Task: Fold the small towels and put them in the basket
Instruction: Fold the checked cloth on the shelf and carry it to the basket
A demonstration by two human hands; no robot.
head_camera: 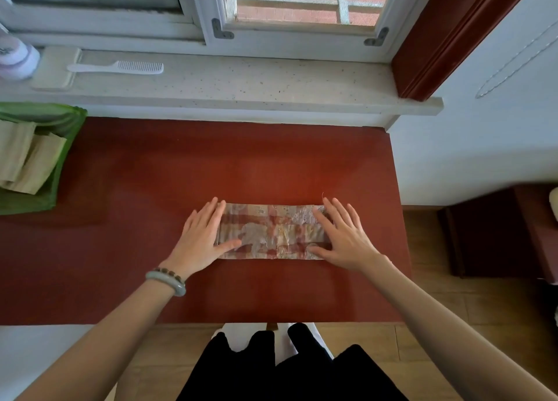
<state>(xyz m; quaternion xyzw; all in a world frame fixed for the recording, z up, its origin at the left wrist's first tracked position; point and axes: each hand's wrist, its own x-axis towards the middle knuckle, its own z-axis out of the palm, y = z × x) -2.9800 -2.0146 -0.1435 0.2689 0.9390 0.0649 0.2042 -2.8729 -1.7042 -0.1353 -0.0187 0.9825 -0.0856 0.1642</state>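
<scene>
I had my left hand (200, 237) and right hand (342, 239) spread flat, pinning the towel (273, 231) ends at nine and three to set the fold.

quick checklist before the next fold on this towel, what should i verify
1. Plaid towel lies flat as a long strip on the red table: ok.
2. Left hand rests flat on the towel's left end: ok.
3. Right hand rests flat on the right end: ok.
4. Long edges line up evenly: cannot tell, layers are not distinguishable.
5. Green basket is at the table's far left with space beside the beige folded towels: ok.
6. Table around the towel is bare for folding end to end: ok.
</scene>
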